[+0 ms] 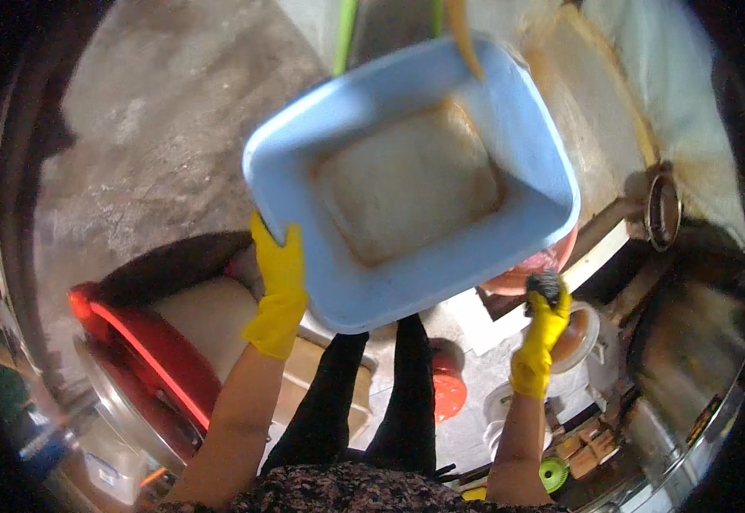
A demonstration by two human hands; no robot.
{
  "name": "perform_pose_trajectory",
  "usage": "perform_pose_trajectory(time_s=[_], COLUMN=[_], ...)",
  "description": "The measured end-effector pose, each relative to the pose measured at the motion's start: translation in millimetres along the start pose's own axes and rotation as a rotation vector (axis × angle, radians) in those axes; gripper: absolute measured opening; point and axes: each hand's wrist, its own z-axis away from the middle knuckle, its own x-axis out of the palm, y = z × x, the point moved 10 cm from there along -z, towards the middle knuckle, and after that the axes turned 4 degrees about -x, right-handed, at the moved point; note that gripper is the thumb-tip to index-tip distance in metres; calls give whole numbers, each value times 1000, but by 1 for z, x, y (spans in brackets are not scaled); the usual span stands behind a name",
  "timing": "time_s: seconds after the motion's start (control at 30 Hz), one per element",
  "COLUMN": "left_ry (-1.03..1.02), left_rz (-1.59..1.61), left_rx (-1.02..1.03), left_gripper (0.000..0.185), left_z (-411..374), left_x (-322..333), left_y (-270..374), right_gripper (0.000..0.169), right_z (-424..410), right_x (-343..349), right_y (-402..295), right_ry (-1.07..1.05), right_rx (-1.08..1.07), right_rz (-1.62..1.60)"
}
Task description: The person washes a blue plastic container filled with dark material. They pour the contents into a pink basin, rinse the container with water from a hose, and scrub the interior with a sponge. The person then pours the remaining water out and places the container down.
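A light blue rectangular plastic basin (pixel 411 186) fills the middle of the view, tilted so its inside faces me. Brownish grime lines the edges of its flat bottom. My left hand (pixel 281 279), in a yellow rubber glove, grips the basin's left rim, with the thumb on the inner wall and other fingers on the outside. In my right hand (pixel 544 340), also gloved in yellow, is a dark scrubbing pad (pixel 542 286), probably steel wool. That hand is apart from the basin, just off its lower right corner. What supports the basin's far side is hidden.
Behind the basin's lower right edge sits a reddish tub (pixel 507 282). A lidded white bucket (pixel 579 336) stands beside my right hand. A red plastic tub (pixel 154 359) and metal pan rim lie left. An orange-red container (pixel 448 391) is by my legs. A metal pot (pixel 663 210) is at right.
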Motion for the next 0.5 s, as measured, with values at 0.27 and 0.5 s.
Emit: perform_pose_trajectory(time_s=[0.27, 0.5], left_ry=[-9, -65], left_rz=[-8, 42], left_rx=[58, 41], left_gripper=[70, 75], left_z=[8, 2], left_x=[-3, 7], left_y=[26, 3], right_gripper=[60, 26], right_z=[-59, -172], right_x=[236, 371], right_y=[-156, 14], right_ry=[-668, -595], right_rx=[-418, -515], right_rz=[511, 1284])
